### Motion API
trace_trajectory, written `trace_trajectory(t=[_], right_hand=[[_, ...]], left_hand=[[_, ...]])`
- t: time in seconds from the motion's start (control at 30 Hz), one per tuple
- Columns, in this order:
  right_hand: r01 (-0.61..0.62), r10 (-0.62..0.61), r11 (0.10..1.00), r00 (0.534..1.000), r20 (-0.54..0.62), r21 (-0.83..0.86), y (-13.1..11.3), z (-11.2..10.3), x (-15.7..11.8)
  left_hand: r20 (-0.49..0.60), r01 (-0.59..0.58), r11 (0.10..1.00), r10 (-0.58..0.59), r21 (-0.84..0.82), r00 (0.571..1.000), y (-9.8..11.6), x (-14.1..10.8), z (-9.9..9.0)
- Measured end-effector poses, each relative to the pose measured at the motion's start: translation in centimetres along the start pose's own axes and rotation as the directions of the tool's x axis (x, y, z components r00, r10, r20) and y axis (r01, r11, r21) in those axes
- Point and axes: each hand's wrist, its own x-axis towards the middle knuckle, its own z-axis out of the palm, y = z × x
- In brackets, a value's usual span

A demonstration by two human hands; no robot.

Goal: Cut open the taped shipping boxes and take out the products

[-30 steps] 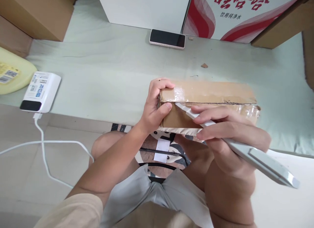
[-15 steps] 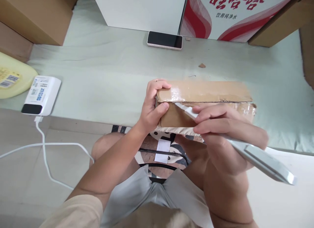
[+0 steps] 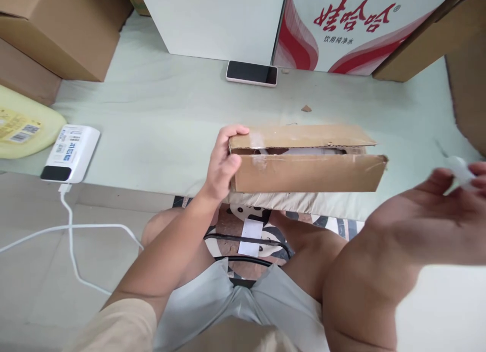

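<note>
A small brown cardboard box (image 3: 307, 174) lies at the front edge of the cloth-covered surface. Its seam is parted along the length, and a whitish item shows inside the gap, too little of it to name. Clear tape clings near the left end. My left hand (image 3: 224, 162) grips that left end, thumb on the front flap and fingers over the top. Off to the right, away from the box, my right hand (image 3: 436, 220) holds a white utility knife (image 3: 460, 171) with its thin blade out, blurred by motion; the rear of the knife is hidden.
A phone (image 3: 251, 73) lies near a white box (image 3: 216, 23) and a red-and-white carton (image 3: 341, 43) at the back. On the left are a yellow bottle (image 3: 26, 127), a white power bank (image 3: 71, 152) with a cable (image 3: 70, 225), and cardboard boxes (image 3: 76, 38).
My right hand has carried the utility knife from the seam out to the right. The box's seam gapes wider now, with contents showing. My left hand still grips the left end.
</note>
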Motion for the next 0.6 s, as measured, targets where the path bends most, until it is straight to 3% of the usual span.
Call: trace_trajectory(t=[0.2,0.33,0.43,0.53,0.6], right_hand=[[-0.018,0.010,0.999,0.987,-0.160,-0.048,2.3,-0.1,-0.6],[0.050,-0.063,0.997,0.970,-0.235,-0.058,4.8,-0.5,-1.0],[0.006,-0.083,0.960,0.961,-0.265,-0.279,6.6,-1.3,-0.5],[-0.199,0.119,0.835,0.976,-0.184,-0.513,8.9,-2.3,-0.1],[-0.315,0.306,0.734,0.944,-0.121,-0.602,10.5,-2.7,-0.2]], left_hand=[[-0.016,0.068,0.991,-0.071,-0.119,0.997,-0.2,1.0,-1.3],[-0.227,0.124,0.976,-0.164,-0.181,0.960,0.6,2.4,-2.5],[-0.383,0.155,0.969,-0.220,-0.194,0.897,1.4,3.7,-3.2],[-0.433,0.158,0.964,-0.237,-0.212,0.870,1.8,4.7,-3.6],[-0.479,0.139,0.974,-0.209,-0.178,0.853,1.9,5.0,-3.9]])
